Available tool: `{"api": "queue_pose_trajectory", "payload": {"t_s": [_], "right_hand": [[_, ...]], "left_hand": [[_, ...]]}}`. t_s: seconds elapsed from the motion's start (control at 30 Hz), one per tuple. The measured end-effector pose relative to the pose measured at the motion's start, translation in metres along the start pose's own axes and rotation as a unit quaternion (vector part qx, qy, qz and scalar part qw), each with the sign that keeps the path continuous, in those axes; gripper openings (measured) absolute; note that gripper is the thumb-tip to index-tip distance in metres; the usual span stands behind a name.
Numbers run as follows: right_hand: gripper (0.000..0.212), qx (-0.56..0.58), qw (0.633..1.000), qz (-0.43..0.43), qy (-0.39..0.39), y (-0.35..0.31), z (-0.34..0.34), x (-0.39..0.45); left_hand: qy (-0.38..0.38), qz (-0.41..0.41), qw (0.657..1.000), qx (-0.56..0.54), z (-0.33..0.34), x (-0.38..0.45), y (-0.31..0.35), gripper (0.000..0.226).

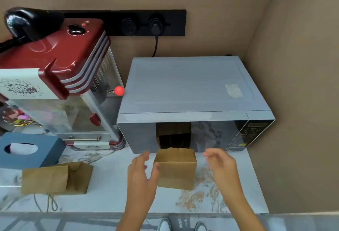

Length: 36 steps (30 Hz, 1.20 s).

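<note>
The brown paper bag point(177, 172) was plain kraft, creased and unprinted, with sharp folded side edges and a crumpled upper rim. It stood upright on the marble countertop point(113, 185), long axis vertical and top facing up with a slight lean toward the back wall. Whether its mouth was open could not be told. It stood right of the countertop's middle, just in front of the door of the 1 silver microwave point(187, 87) at the back right corner, whose glass mirrored it. The left hand point(141, 175) was spread wide with straight fingers just beside the bag's left side. Its thumb lay against that edge, though firm contact could not be told. The right hand point(222, 166) hovered apart from the bag's right side, fingers loosely curved and holding nothing. There were 2 paper bags in all: the second bag point(55, 177) lay on its side near the front left edge, its long axis running left to right, with twine handles trailing toward the front. Behind it sat 1 blue tissue box point(49, 150) and 1 red popcorn machine point(60, 53) at the back left.
</note>
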State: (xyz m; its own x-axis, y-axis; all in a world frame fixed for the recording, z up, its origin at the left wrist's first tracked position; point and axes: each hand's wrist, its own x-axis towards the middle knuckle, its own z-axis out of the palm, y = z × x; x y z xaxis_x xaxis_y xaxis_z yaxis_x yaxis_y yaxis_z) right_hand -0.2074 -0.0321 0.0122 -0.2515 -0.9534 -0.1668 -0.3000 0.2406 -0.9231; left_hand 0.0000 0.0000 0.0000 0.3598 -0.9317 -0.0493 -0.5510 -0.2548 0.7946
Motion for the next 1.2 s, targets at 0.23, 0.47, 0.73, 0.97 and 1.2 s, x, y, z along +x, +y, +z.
{"api": "queue_pose_trajectory", "payload": {"t_s": [0.23, 0.47, 0.73, 0.97, 1.2], "right_hand": [[0.029, 0.124, 0.964, 0.212, -0.100, 0.022, 0.025, 0.037], [0.032, 0.329, 0.869, 0.298, -0.218, 0.031, 0.015, 0.029], [0.051, 0.268, 0.849, 0.270, -0.366, 0.028, 0.007, 0.013], [0.046, 0.346, 0.840, 0.107, -0.403, 0.001, 0.017, -0.008], [0.039, 0.203, 0.912, 0.044, -0.353, -0.007, 0.030, -0.020]], "left_hand": [[-0.082, -0.092, 0.990, -0.075, 0.018, 0.015, 0.000, 0.033], [-0.099, -0.090, 0.984, -0.121, 0.018, 0.014, 0.001, 0.022], [-0.158, -0.036, 0.979, -0.123, 0.013, 0.021, 0.001, 0.036], [-0.171, -0.017, 0.980, -0.105, 0.013, 0.009, 0.019, 0.063], [-0.279, -0.041, 0.929, -0.238, 0.002, 0.000, 0.034, 0.057]]}}
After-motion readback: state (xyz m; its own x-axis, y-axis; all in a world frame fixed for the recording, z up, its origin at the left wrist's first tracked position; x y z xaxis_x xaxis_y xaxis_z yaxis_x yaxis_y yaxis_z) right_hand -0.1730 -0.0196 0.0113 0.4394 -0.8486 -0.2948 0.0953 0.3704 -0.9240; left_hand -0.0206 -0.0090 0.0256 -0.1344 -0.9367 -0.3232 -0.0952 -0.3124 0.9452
